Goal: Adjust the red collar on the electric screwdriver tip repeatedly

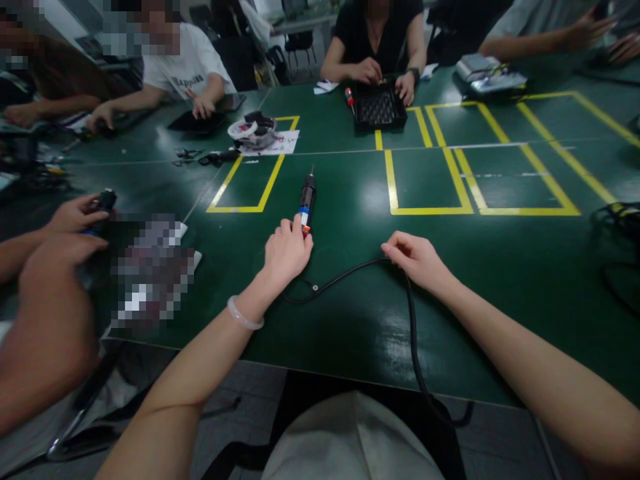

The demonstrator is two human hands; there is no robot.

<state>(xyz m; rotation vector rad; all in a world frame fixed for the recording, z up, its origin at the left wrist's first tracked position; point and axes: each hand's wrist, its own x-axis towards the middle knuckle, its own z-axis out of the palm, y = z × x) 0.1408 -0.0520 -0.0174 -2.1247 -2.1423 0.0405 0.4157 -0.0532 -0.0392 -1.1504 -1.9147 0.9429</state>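
Note:
My left hand (pixel 289 250), with a pale bangle (pixel 245 313) at the wrist, is closed round the rear end of an electric screwdriver (pixel 307 192). The screwdriver is black with a blue band, and its thin bit points away from me. To the right, my right hand (pixel 415 257) pinches a black cable (pixel 411 320) just above the table. From the pinch, one stretch of cable runs left toward my left wrist and the other drops over the table's front edge. A small ring-shaped bit (pixel 315 288) shows beside the cable; its kind is unclear.
Yellow tape outlines (pixel 430 211) mark the green table (pixel 345 320). Across it, a person works at a black tray (pixel 380 123) beside a red screwdriver (pixel 349 99). White tape rolls (pixel 243 129) lie back left. A neighbour's hand (pixel 75 217) is at left, cables (pixel 620 220) at right.

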